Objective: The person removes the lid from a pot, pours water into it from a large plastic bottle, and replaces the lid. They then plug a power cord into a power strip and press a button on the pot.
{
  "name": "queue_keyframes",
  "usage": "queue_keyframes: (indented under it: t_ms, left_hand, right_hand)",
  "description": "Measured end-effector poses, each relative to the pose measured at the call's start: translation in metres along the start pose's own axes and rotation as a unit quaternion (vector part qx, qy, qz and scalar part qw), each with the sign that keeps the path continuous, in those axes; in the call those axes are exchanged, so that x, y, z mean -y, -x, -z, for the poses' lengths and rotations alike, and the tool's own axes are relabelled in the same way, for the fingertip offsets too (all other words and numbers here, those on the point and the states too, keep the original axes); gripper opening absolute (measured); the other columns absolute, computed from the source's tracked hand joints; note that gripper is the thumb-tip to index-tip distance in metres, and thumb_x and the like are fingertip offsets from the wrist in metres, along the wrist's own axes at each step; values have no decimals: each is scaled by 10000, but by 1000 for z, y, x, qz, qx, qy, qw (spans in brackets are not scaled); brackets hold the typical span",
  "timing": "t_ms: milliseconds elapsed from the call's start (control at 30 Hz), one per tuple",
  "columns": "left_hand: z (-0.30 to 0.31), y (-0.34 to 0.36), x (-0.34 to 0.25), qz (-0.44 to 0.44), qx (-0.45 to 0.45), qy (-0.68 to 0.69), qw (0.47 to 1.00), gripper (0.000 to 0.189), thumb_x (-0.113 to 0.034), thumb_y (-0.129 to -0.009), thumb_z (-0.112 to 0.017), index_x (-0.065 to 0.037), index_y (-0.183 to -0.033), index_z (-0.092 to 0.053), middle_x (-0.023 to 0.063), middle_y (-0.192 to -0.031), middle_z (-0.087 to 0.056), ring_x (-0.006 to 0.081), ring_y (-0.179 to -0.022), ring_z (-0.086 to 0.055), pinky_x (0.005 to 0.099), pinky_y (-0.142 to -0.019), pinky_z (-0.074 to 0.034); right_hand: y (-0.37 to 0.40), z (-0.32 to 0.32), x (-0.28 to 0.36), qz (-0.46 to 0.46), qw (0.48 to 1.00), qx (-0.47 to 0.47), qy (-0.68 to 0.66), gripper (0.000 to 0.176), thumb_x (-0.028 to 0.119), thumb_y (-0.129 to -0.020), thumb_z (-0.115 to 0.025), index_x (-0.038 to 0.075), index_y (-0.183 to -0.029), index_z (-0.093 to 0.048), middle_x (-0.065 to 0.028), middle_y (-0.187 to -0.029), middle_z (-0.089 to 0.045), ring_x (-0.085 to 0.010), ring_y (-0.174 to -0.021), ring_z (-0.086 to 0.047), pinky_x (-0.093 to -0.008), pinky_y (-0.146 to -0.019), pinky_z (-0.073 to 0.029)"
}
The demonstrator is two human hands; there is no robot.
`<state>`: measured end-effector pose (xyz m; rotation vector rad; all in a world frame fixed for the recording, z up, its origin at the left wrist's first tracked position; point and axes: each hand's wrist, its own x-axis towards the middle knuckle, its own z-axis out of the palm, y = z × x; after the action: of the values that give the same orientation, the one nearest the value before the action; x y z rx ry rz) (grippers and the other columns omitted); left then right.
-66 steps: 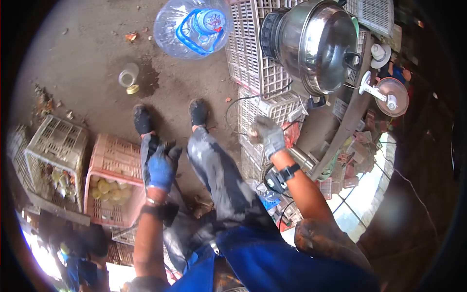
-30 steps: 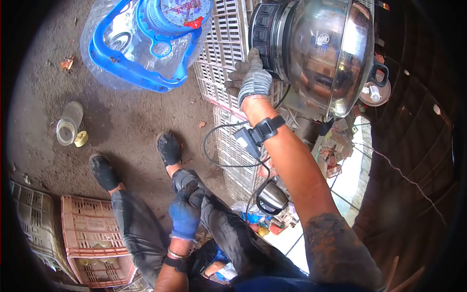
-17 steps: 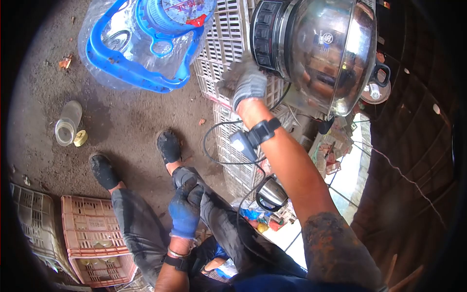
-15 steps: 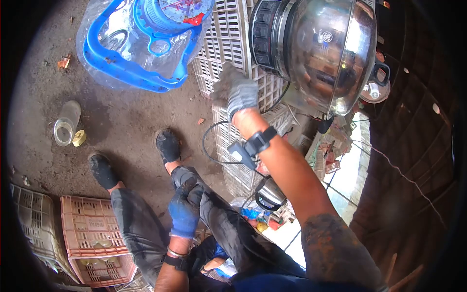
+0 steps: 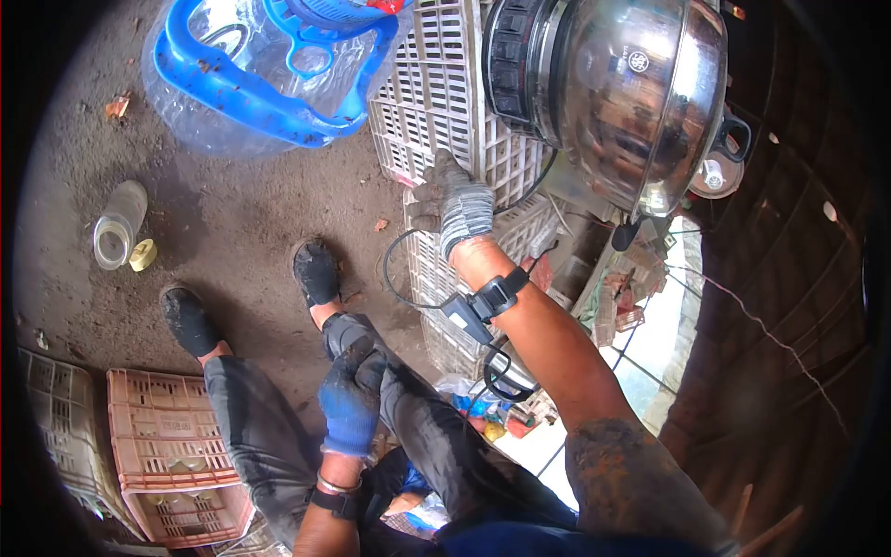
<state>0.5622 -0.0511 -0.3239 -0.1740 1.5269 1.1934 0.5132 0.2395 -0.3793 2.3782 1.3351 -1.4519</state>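
Note:
My left hand (image 5: 349, 404), in a blue glove with dirty dark fingers, rests by my knee with its fingers curled together; nothing shows in it. My right hand (image 5: 452, 206), in a grey striped glove, is beside the white plastic crates (image 5: 429, 102), near where the upper crate meets the lower one. Its dark fingers are apart and nothing is visible between them. Above and right of it, a shiny metal pot with a glass-like sheen (image 5: 617, 102) lies on its side on the upper crate. A black cable loops around near my right wrist.
A clear plastic jug with a blue handle (image 5: 251, 97) is at the top left. A glass jar (image 5: 121, 223) and its yellowish lid (image 5: 143, 254) lie on the dirt floor. Pink crates (image 5: 172, 427) stand at the lower left. A kettle-like item (image 5: 510, 376) lies near mixed clutter.
My right hand has shifted slightly down and right beside the crates, and it looks sharper. The jug appears higher in view. My left hand stays by my knee.

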Motion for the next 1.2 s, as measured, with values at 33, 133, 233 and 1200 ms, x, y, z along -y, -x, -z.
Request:
queue_keyframes:
  t_ms: [33,133,233,1200]
  left_hand:
    - [0,0,0,0,-1,1,1000,313,-151,-909,-657,27,-1166,-674,169,-1092,-712,213,-997,-658,322,-913,-489]
    - [0,1,-1,2,2,-1,1000,315,-157,-908,-659,29,-1162,-676,173,-1090,-712,215,-998,-659,325,-916,-488]
    - [1,3,0,17,13,1,1000,319,-161,-907,-659,30,-1161,-676,175,-1087,-712,219,-998,-659,328,-919,-488]
    - [2,6,0,18,6,30,999,314,-170,-910,-655,29,-1151,-680,172,-1114,-704,232,-1042,-651,337,-949,-477]
  right_hand:
    - [-7,4,-5,23,1000,8,-4,416,456,-902,-642,41,-918,-676,-30,-768,-622,-151,-559,-550,-308,-476,-471]
    - [-2,4,1,26,999,17,17,481,525,-917,-579,52,-985,-629,-68,-752,-626,-227,-553,-583,-379,-499,-489]
    - [-7,10,4,26,999,22,40,569,586,-929,-515,49,-1107,-577,-107,-772,-632,-291,-594,-613,-446,-560,-511]
    - [4,6,70,62,998,-32,-6,702,749,-824,-539,74,-1014,-579,-134,-819,-634,-328,-643,-636,-449,-589,-489]
